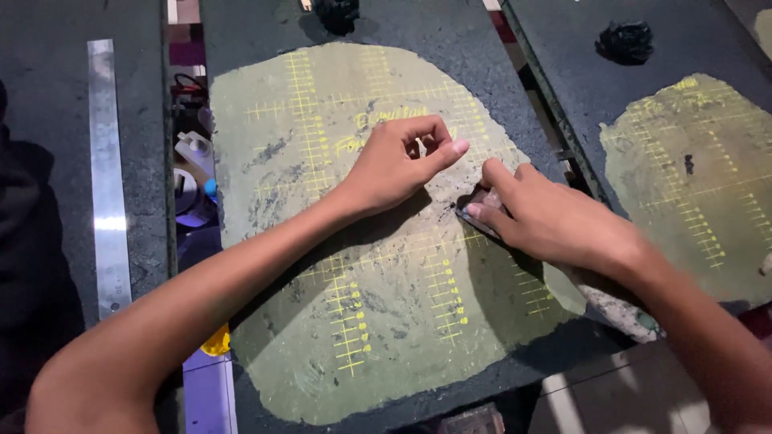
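Scraper (474, 207), one small flat piece, lies under our right hand (555, 221), fingers clamped on it against the nearer of two green-coated dark boards (386, 321). Our left hand (398, 165) rests loosely curled on the coating, holding nothing. Two black wads (626, 40) sit above; one steel ruler (108, 177) lies left.

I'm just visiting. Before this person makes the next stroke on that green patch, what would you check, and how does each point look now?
1. Left hand rests on the green coated patch: ok.
2. Right hand grips the small scraper: ok.
3. Scraper edge touches the patch: cannot tell.
4. Yellow ruled grid readable: ok.
5. Steel ruler lies off the dark board: ok.
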